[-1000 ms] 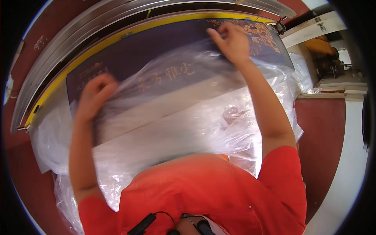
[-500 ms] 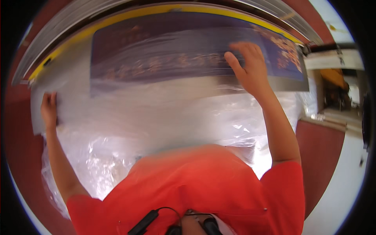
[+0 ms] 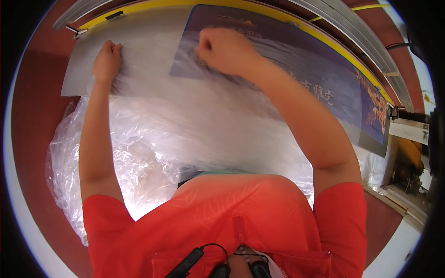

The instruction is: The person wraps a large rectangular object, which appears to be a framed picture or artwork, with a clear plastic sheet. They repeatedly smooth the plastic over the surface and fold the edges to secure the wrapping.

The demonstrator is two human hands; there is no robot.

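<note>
A grey sheet (image 3: pixel 134 34) spreads before me, with a dark blue panel (image 3: pixel 278 51) bearing gold lettering and blossoms on it. Clear plastic film (image 3: pixel 185 109) lies wrinkled across both and bunches toward my body. My left hand (image 3: pixel 107 62), over the sheet's left part, is closed with the film's folds running from it; the exact grip is hard to see. Above the blue panel's left end, my right hand (image 3: pixel 227 50) makes a fist on the film, and creases fan out from it. Its fingertips are mostly hidden.
Along the far edge runs a yellow strip (image 3: pixel 153 6), with a metal rail (image 3: pixel 343 25) behind it. More loose film (image 3: pixel 69 157) hangs at the near left. Reddish floor (image 3: pixel 37 139) shows on both sides. At the right stands a pale frame (image 3: pixel 408 129) with machine parts.
My right hand has swung left across the blue panel and closed from spread fingers. The left hand now sits nearer the sheet's far edge. The whole view has turned, shifting the sheet.
</note>
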